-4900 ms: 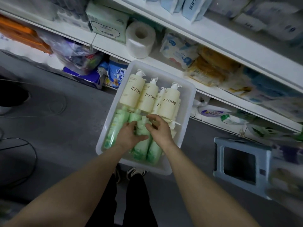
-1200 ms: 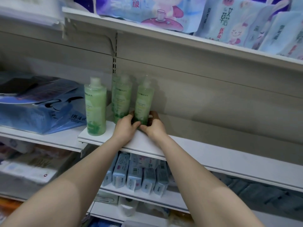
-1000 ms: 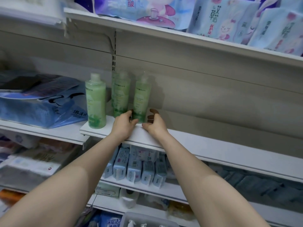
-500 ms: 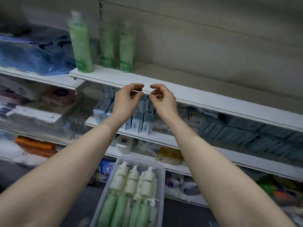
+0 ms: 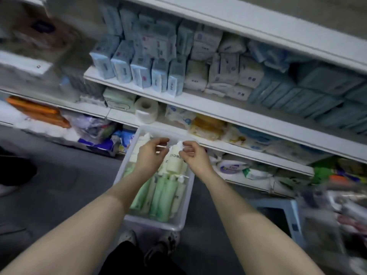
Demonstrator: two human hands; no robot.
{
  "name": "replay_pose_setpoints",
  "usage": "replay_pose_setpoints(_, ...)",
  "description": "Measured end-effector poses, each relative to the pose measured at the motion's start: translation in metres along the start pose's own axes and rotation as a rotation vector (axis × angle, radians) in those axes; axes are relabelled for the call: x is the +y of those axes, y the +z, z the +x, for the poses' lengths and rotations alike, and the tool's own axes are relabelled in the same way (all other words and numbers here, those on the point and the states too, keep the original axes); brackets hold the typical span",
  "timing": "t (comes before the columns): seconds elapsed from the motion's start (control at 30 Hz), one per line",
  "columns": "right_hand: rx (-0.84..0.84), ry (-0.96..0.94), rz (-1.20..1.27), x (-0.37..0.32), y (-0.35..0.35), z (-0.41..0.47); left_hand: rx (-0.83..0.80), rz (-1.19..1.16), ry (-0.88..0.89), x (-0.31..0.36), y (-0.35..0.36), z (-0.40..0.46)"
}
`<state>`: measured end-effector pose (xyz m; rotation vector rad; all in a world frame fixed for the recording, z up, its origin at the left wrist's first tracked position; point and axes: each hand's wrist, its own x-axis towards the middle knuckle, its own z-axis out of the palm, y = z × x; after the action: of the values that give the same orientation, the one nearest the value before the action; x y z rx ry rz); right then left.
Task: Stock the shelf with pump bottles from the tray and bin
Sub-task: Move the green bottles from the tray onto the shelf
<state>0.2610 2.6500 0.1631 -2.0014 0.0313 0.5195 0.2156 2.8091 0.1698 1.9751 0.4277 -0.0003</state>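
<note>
Now the left hand (image 5: 148,155) is held above the tray (image 5: 127,169), fingers loosely curled and empty, likely readied for a pick. Cream bottles (image 5: 174,160) and green bottles (image 5: 164,197) are laid flat between. The right hand (image 5: 195,155) is poised likewise, nothing gripped.

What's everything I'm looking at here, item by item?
tray: one, clear plastic, on the floor by the shelving
cream pump bottles: several, far end of tray
green bottles: several, lying at near end
toilet roll: one, white, lower shelf
tissue packs: many, pale blue, middle shelf
stool: one, blue-grey, floor at right
left hand: empty, above the tray
right hand: empty, above the tray
</note>
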Motion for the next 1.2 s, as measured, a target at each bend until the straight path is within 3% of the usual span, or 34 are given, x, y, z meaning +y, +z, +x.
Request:
replay_pose_setpoints(0.27, -0.088, 0.297, -0.094, 0.089, 0.038, -0.014, -0.172, 0.049, -0.254, -0.091, 0.029, -0.037)
replay_pose_setpoints(0.6, -0.144, 0.494, -0.202, 0.16, 0.089, -0.006, -0.469, 0.264, -0.434, -0.192, 0.079, -0.059)
replay_pose_setpoints(0.87, -0.02, 0.512, -0.172, 0.185, 0.119, 0.004, -0.433, 0.22, -0.416, -0.231, 0.106, -0.069)
replay_pose_setpoints(1.2, -0.119, 0.471, -0.098, 0.165, 0.105, 0.002, -0.458, 0.175, -0.416, -0.212, 0.089, -0.062)
